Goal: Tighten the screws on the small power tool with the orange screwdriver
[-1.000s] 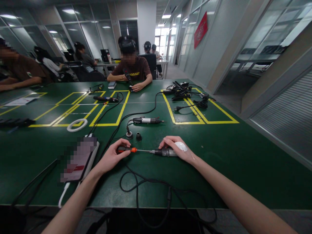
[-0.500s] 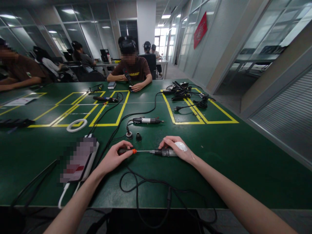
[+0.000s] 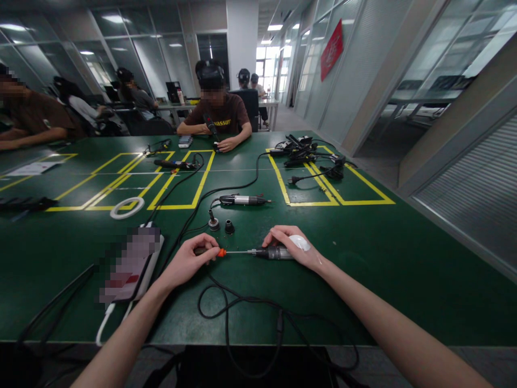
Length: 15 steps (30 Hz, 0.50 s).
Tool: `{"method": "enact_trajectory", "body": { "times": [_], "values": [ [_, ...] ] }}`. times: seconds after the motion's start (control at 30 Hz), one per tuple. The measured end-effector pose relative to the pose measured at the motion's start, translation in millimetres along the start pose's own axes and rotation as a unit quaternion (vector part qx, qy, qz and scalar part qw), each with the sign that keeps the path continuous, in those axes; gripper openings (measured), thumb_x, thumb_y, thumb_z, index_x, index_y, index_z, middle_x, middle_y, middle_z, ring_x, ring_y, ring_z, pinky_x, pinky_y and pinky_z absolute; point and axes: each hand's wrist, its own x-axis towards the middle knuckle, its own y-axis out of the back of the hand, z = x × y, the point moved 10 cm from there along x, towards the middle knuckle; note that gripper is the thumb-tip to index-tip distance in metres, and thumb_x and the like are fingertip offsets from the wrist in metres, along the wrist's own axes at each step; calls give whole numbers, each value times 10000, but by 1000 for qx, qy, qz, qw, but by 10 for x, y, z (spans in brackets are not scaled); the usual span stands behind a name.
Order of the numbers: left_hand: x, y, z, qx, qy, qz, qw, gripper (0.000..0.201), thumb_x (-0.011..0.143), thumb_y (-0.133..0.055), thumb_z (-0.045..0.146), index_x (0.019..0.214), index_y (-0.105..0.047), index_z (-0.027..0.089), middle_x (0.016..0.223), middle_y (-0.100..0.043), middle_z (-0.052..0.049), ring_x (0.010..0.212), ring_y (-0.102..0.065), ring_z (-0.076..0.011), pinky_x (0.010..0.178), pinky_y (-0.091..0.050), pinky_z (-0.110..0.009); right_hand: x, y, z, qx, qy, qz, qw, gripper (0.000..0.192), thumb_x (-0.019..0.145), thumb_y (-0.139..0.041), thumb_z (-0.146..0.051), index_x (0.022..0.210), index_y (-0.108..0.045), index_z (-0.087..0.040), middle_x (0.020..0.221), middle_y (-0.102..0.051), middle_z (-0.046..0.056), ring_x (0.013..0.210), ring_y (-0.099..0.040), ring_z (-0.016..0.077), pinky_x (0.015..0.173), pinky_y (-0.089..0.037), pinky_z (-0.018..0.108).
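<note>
My left hand (image 3: 194, 258) is closed round the handle of a screwdriver (image 3: 238, 252), which has an orange collar and a thin metal shaft pointing right. My right hand (image 3: 294, 245) grips an electric screwdriver (image 3: 277, 253) with a black nose and a grey body, lying level above the table. The shaft's tip meets the nose of the electric screwdriver; the exact contact is too small to make out. Behind my hands stand a small black cone-shaped cap (image 3: 229, 227) and a round metal part (image 3: 214, 222). My right palm hides the rear of the electric screwdriver.
Another electric screwdriver (image 3: 244, 200) lies farther back on the green table (image 3: 396, 269). A phone (image 3: 133, 264) is at left, near a white ring (image 3: 126, 207). Black cable (image 3: 226, 302) loops in front. A cable pile (image 3: 299, 151) lies at back right. A co-worker (image 3: 218, 113) sits opposite.
My left hand and the screwdriver have shifted very slightly to the left. My right hand and the electric screwdriver stay almost where they were.
</note>
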Motion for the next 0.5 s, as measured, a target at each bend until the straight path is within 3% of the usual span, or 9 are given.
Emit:
{"method": "enact_trajectory", "body": {
  "times": [0.1,0.23,0.37,0.5],
  "values": [
    [0,-25,-13,4,13,-3,1000,370,826,-691,529,833,-658,161,688,-663,-20,598,-546,-129,598,-451,-248,-6,9,2,-5,1,3,1000,595,953,-538,-702,744,-765,-193,836,-787,92,839,-700,242,826,-525,359],
    [0,-21,32,29,-12,-1,1000,352,834,-678,520,837,-678,168,774,-698,-37,704,-598,-153,679,-479,-261,-7,13,7,-7,0,3,1000,585,961,-537,-683,753,-768,-187,840,-786,94,836,-695,240,817,-524,359],
    [-12,-7,49,55,-27,-3,998,302,750,-753,414,917,-698,169,847,-692,-26,792,-625,-163,782,-488,-276,-4,4,0,-6,-2,-3,1000,580,963,-540,-680,757,-771,-189,848,-787,93,840,-698,243,826,-529,364],
    [-28,-20,70,51,-26,-12,998,233,731,-745,344,865,-669,169,858,-704,-27,791,-635,-159,796,-498,-276,-6,2,-3,-6,-5,-4,1000,581,963,-536,-679,758,-771,-189,854,-784,99,840,-695,247,819,-528,367]
  ]
}}
